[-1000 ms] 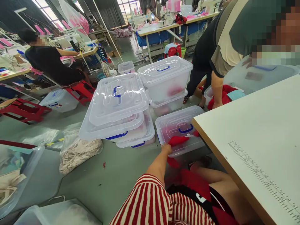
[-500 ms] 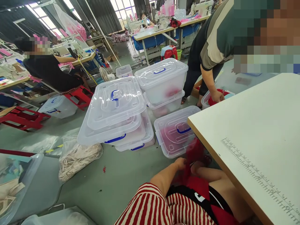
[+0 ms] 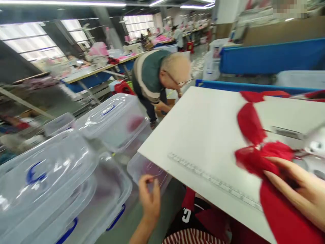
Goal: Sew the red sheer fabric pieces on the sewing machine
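Observation:
My right hand (image 3: 297, 191) rests at the right on the white table (image 3: 208, 135), its fingers closed on a bunched piece of red fabric (image 3: 256, 149). The fabric spreads up across the table and hangs down over the near edge. My left hand (image 3: 149, 198) is raised below the table's left edge, its fingertips pinched together on something too small to make out. A printed ruler strip (image 3: 215, 183) runs along the table's near edge. The view is blurred by motion.
Clear plastic lidded bins with blue handles (image 3: 45, 183) are stacked on the floor at left, another bin (image 3: 114, 118) behind them. A person in a green and beige shirt (image 3: 152, 78) bends over beyond the table. Sewing tables stand farther back.
The view has swung up and right from the floor bins to the tabletop. The red fabric has come up from the bin onto the table under my right hand; my left hand has let it go.

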{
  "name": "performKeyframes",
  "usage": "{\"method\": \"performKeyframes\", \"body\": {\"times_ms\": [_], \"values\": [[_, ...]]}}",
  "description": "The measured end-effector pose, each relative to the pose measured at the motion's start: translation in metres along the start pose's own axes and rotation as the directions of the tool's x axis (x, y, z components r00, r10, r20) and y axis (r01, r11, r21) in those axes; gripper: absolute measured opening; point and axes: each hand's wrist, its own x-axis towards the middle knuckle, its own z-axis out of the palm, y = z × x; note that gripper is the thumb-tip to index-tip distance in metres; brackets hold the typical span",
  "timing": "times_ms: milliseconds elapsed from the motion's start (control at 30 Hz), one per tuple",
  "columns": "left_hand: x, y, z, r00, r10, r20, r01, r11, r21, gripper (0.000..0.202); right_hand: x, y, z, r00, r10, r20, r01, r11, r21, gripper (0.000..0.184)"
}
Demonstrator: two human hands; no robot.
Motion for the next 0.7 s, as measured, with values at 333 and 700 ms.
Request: {"method": "performKeyframes", "body": {"times_ms": [333,700], "values": [[0.072,0.174,0.113,0.489,0.291,0.822,-0.075,0.953,-0.293,0.012,0.021,-0.025,-0.018,0.986,-0.085,-0.143,0.102,0.988,0.113,0.017],[0.059,0.214,0.205,0.069,0.09,0.994,0.614,0.781,-0.113,0.047,0.02,-0.018,-0.023,0.947,0.302,-0.109,-0.259,0.92,0.295,0.027]]}}
